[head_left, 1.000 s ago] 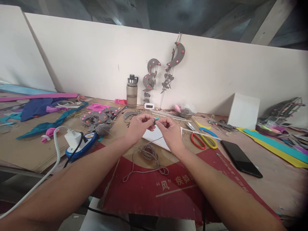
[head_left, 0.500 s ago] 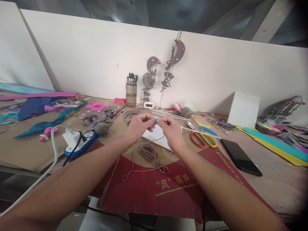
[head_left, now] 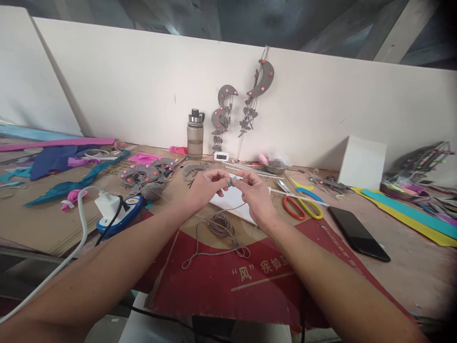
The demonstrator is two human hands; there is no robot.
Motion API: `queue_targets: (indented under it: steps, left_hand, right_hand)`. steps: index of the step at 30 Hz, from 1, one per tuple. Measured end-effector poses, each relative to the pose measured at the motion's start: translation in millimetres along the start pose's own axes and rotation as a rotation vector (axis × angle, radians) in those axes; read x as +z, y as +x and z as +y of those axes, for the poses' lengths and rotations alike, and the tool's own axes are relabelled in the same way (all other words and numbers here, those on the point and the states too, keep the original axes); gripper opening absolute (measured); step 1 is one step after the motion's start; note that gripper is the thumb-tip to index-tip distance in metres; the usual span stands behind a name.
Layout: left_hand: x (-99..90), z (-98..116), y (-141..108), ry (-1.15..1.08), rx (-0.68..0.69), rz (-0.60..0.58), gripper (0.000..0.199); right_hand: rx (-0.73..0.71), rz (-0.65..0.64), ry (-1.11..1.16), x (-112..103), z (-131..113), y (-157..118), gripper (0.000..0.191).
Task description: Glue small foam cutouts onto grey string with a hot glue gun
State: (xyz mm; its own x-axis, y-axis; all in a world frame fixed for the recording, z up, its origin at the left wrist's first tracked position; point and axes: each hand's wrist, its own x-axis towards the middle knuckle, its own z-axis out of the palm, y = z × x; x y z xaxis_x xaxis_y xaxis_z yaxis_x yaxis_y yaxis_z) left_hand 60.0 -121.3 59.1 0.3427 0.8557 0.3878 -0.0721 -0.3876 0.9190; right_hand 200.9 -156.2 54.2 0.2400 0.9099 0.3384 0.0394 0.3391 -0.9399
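My left hand (head_left: 209,189) and my right hand (head_left: 255,194) meet at the middle of the view, thumbs and fingertips pinched on a small teal piece (head_left: 232,181) between them. Most of that piece is covered by the fingertips. Grey cord runs from near my hands to a loose coil of grey cord (head_left: 220,225) lying below them. A white sheet or board (head_left: 233,202) lies beneath my hands, partly hidden by them. Under these is a red and brown cardboard sheet (head_left: 260,297) with printed characters.
Scissors with red and yellow handles (head_left: 294,207) and a black phone (head_left: 358,233) lie to the right. A bottle (head_left: 195,138) stands behind. Grey moon-shaped hangings (head_left: 264,78) are on the white wall. A blue power strip (head_left: 123,220) and coloured fabric (head_left: 78,183) are left.
My fingertips have shifted slightly around the teal piece, and less of it shows. Both hands stay pinched together in about the same place.
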Motion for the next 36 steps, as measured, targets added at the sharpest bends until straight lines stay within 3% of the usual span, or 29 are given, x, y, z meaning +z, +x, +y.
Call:
queue_targets:
  steps: [13, 26, 36]
  left_hand:
    - [0.7, -7, 5, -0.094, -0.101, -0.078, 0.021]
    - [-0.9, -5, 5, 0.08, -0.092, 0.043, 0.015]
    - [1.0, -3, 4, 0.139, -0.039, 0.064, 0.007]
  right_hand:
    - [-0.001, 0.024, -0.127, -3, 10, 6, 0.026]
    - [-0.146, 0.0, -0.371, -3, 12, 2, 0.022]
    - [-0.166, -0.008, -0.384, -3, 9, 1, 0.02]
